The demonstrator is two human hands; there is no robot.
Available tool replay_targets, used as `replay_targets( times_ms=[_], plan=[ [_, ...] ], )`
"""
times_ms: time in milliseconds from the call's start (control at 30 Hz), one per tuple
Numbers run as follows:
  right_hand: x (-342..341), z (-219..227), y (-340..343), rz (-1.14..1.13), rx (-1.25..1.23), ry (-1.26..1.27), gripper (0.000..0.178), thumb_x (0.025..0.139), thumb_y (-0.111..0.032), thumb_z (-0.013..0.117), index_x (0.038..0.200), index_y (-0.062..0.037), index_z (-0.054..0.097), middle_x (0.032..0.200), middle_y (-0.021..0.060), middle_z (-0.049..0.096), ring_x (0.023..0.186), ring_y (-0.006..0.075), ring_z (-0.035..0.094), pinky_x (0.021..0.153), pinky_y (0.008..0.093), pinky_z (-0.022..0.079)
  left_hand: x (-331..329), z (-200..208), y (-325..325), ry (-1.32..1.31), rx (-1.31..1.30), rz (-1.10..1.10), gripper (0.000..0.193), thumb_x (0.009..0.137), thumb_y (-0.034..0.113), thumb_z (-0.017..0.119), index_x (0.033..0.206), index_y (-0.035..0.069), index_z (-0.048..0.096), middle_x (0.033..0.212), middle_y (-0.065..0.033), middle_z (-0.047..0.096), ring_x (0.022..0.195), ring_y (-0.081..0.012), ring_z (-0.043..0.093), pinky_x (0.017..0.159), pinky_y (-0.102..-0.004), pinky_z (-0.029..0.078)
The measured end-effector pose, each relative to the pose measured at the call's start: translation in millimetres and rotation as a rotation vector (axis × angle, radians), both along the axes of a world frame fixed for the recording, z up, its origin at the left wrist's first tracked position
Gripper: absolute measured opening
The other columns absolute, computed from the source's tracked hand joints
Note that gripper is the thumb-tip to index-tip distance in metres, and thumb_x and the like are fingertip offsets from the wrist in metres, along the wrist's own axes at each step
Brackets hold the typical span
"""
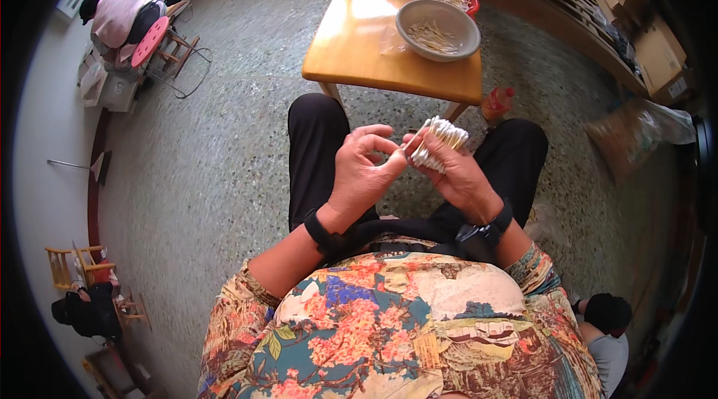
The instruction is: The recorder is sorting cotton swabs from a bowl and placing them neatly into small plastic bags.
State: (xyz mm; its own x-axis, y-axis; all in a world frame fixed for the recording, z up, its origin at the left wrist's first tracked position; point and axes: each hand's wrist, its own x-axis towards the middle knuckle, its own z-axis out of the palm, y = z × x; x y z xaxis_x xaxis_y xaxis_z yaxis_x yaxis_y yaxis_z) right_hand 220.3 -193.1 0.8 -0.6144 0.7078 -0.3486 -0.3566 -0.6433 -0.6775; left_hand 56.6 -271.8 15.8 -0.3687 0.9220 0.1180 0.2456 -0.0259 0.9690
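Right thumb and fingers cover part of the swab bundle point(449, 132); right hand's point(465, 180) grip clamped on it. Left hand's point(363, 167) thumb and forefinger together, just left of bundle; can't tell if swab pinched. Bowl point(465, 29) partly blocks red bowl point(473, 1).

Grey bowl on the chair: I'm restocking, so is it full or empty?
Partly filled: cotton swabs lie in the grey bowl; inner walls show.
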Motion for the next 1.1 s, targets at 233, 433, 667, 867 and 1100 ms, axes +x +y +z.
replay_targets(
  times_ms=[233, 433, 667, 867, 1100],
  plan=[
    [-7, 0, -13, 0.018, -0.011, 0.038, 0.023, 0.096, -0.024, 0.060, 0.114, -0.0099, 0.057, 0.113, 0.0091, 0.066, 0.104, 0.0156, 0.063, 0.089, 0.0321, 0.052, 4, -6, 3, -0.102, -0.034, -0.079, 0.010, 0.074, 0.010, 0.072, 0.072, 0.002, 0.069, 0.094, -0.0106, 0.071, 0.096, -0.0201, 0.065, 0.090, -0.0342, 0.049],
    [4, 5, -3, 0.011, -0.149, -0.030, 0.025, 0.094, -0.021, 0.063, 0.114, -0.0070, 0.057, 0.109, 0.0105, 0.067, 0.099, 0.0212, 0.066, 0.083, 0.0329, 0.055, -10, -4, -7, 0.040, -0.052, -0.266, 0.042, 0.073, 0.014, 0.080, 0.111, 0.005, 0.063, 0.126, -0.0115, 0.057, 0.113, -0.0189, 0.056, 0.093, -0.0337, 0.047],
    [1, 7, -7, 0.183, -0.166, -0.027, 0.029, 0.093, -0.018, 0.064, 0.119, -0.0065, 0.057, 0.105, 0.0095, 0.067, 0.098, 0.0206, 0.065, 0.083, 0.0334, 0.054, -11, 0, 2, 0.455, 0.180, -0.427, 0.096, 0.061, 0.010, 0.086, 0.144, 0.007, 0.037, 0.145, -0.0141, 0.039, 0.131, -0.0316, 0.042, 0.107, -0.0399, 0.038],
    [3, -11, -9, 0.319, -0.053, 0.067, 0.028, 0.092, -0.013, 0.064, 0.118, -0.0054, 0.057, 0.105, 0.0090, 0.066, 0.097, 0.0203, 0.065, 0.084, 0.0338, 0.054, -18, -11, 8, 0.586, 0.189, -0.539, 0.091, 0.063, 0.015, 0.086, 0.141, 0.006, 0.041, 0.135, -0.0174, 0.049, 0.127, -0.0320, 0.047, 0.107, -0.0385, 0.039],
    [0, -6, -13, 0.317, -0.112, 0.048, 0.029, 0.092, -0.007, 0.063, 0.120, -0.0039, 0.055, 0.106, 0.0091, 0.065, 0.095, 0.0207, 0.065, 0.087, 0.0348, 0.054, -14, -3, 6, 0.430, 0.189, -0.551, 0.093, 0.061, 0.022, 0.088, 0.140, 0.005, 0.042, 0.134, -0.0175, 0.050, 0.124, -0.0325, 0.050, 0.104, -0.0385, 0.042]
  ],
)
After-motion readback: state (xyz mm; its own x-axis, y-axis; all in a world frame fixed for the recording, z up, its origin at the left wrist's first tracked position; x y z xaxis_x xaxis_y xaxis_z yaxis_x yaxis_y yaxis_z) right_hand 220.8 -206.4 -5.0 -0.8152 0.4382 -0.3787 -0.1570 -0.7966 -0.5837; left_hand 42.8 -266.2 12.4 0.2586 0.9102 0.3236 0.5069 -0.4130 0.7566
